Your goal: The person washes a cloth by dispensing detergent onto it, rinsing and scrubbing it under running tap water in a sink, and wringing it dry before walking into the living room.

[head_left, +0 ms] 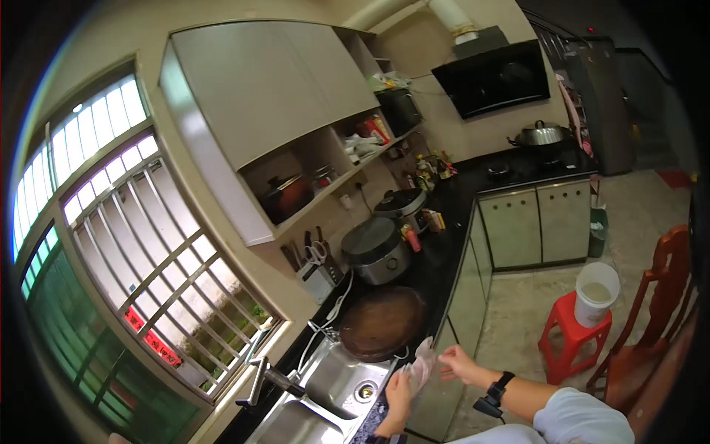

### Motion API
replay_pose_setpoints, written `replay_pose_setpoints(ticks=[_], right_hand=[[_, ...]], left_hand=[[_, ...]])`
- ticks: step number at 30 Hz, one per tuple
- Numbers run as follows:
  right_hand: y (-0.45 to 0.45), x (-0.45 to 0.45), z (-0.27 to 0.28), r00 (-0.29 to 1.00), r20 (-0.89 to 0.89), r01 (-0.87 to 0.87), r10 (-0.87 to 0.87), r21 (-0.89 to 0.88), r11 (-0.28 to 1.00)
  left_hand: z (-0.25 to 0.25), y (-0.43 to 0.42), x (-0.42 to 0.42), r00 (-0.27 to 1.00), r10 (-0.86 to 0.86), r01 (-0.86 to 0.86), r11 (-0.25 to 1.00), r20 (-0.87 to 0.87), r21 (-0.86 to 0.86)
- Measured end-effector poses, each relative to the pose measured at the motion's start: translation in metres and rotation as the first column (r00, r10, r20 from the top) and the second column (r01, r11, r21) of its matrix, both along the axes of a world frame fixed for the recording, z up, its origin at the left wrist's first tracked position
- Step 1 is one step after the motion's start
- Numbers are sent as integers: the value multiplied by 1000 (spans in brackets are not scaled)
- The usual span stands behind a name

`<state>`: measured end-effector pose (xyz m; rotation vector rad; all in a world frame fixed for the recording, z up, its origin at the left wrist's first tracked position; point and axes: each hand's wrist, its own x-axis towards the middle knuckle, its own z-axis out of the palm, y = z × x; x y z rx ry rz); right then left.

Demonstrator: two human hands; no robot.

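My left hand (400,394) is closed around the lower end of a thin, pale pink, crumpled piece (423,362), which could be a plastic glove or a cloth. It stands up from my fist, over the front edge of the counter. Just right of it is my right hand (460,365), fingers bent and slightly apart, tips close to the pale piece; whether they touch it is hard to see. My right wrist wears a black band. A steel double sink (336,381) lies left of my hands, and a round dark wooden board (381,323) sits beyond it.
A faucet (275,379) rises over the sink. Behind the board are a knife holder (318,280) and a large lidded cooker (373,251). To the right, a white bucket (596,294) stands on a red stool (568,333), near a wooden chair (651,303).
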<state>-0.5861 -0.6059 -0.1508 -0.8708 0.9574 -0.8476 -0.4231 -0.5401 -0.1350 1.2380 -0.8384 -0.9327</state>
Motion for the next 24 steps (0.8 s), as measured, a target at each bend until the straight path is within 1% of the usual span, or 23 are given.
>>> replay_pose_setpoints(ticks=[1, 3, 4, 5, 6, 7, 8, 9, 11, 12, 13, 14, 15, 16, 17, 18, 19, 20, 21, 22, 23, 24], right_hand=[[4, -20, 2, 1000, 4, 21, -21, 15, 1000], [15, -63, 14, 982, 180, -66, 50, 84, 994], [17, -79, 15, 982, 187, -38, 18, 104, 994], [19, -93, 14, 961, 267, 45, -64, 78, 996], [20, -106, 13, 926, 348, 132, -144, 60, 989], [19, -124, 9, 916, 357, 162, -183, 89, 983], [17, -145, 1, 888, 409, 186, -209, 96, 978], [17, -164, -3, 857, 458, 212, -236, 103, 972], [17, -192, -5, 820, 469, 289, -328, 156, 945], [18, -203, -8, 797, 473, 328, -375, 183, 927], [16, -213, -12, 784, 468, 351, -409, 210, 913], [10, -221, -18, 746, 542, 302, -386, 241, 922], [3, -227, -25, 700, 616, 251, -362, 263, 932], [-5, -230, -30, 647, 687, 197, -332, 270, 942], [-8, -231, -25, 636, 706, 197, -312, 242, 950], [-18, -232, -32, 629, 708, 209, -321, 244, 947], [-28, -236, -40, 622, 700, 207, -352, 287, 935], [-41, -239, -36, 618, 689, 205, -379, 325, 923], [-48, -240, -28, 603, 671, 248, -432, 357, 901], [-60, -242, -32, 611, 666, 254, -427, 346, 903], [-70, -247, -40, 663, 614, 286, -427, 320, 903], [-81, -254, -44, 709, 557, 322, -432, 289, 902]], left_hand=[[1, -10, -19, 995, -88, 89, 996, 41, -25], [24, -19, -74, 980, -194, 195, 981, 30, -24], [11, -33, -89, 943, -320, 318, 947, 87, 30], [3, -45, -102, 886, -443, 434, 896, 136, 91], [-5, -48, -114, 870, -473, 460, 880, 136, 119], [-4, -49, -129, 836, -482, 476, 875, 263, 88], [0, -50, -145, 787, -482, 501, 864, 385, 57], [5, -54, -163, 727, -472, 533, 846, 498, 24], [13, -68, -198, 590, -416, 612, 790, 692, -46], [14, -77, -213, 572, -453, 636, 772, 684, -20], [15, -87, -226, 579, -784, 798, 601, 225, 42], [14, -96, -235, 389, -872, 912, 410, -297, -12], [9, -103, -244, 375, -873, 920, 393, -312, 6], [3, -113, -253, 250, -820, 954, 299, -516, -14], [-2, -125, -263, 116, -717, 975, 213, -687, -58], [-6, -138, -270, -18, -574, 983, 139, -819, -119], [-7, -151, -276, -84, -496, 993, 27, -864, -112], [-8, -165, -281, -98, -504, 992, 15, -858, -122], [-10, -178, -284, -94, -530, 995, -19, -843, -99], [-11, -190, -284, -91, -556, 996, -47, -826, -78], [-8, -204, -285, -106, -596, 994, -84, -796, -69], [-2, -217, -287, -130, -607, 991, -95, -784, -90]])
